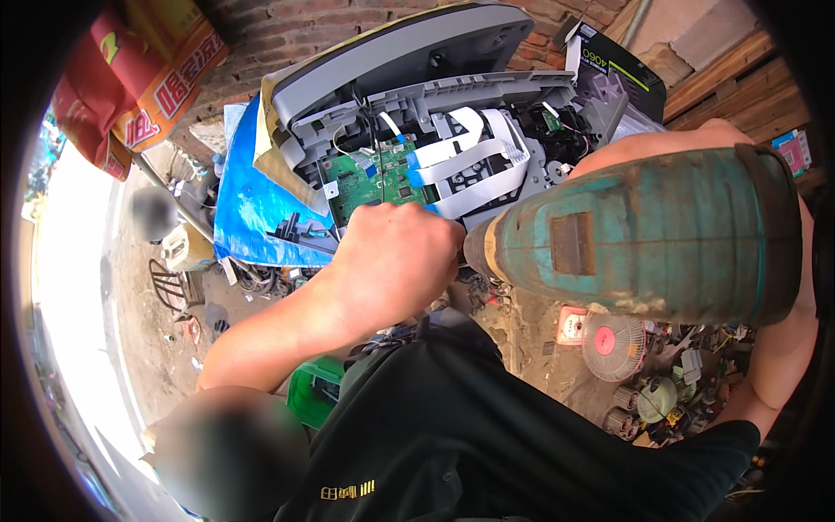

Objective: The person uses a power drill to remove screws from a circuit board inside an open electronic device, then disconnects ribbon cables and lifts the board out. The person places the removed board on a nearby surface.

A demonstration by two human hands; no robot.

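A worn, dirty teal power drill (pixel 670 235) lies sideways in front of me, its nose pointing left. My right hand (pixel 648 150) is closed around it, mostly hidden behind its body. My left hand (pixel 396 257) is closed at the drill's dark chuck (pixel 474 250); its fingertips are out of sight. Just beyond my left hand lies an opened grey machine, apparently a printer (pixel 417 74). Inside it are a green circuit board (pixel 370 178) and several white ribbon cables (pixel 470 165) with blue ends. Whether a bit touches anything is hidden.
Blue sheeting (pixel 252 209) lies under the machine's left side. A black box (pixel 622 65) stands behind right. Below right are a round fan-like grille (pixel 613 348) and scattered motor parts (pixel 657 400). A green bin (pixel 313 391) sits by my legs. Red bags (pixel 143 78) hang upper left.
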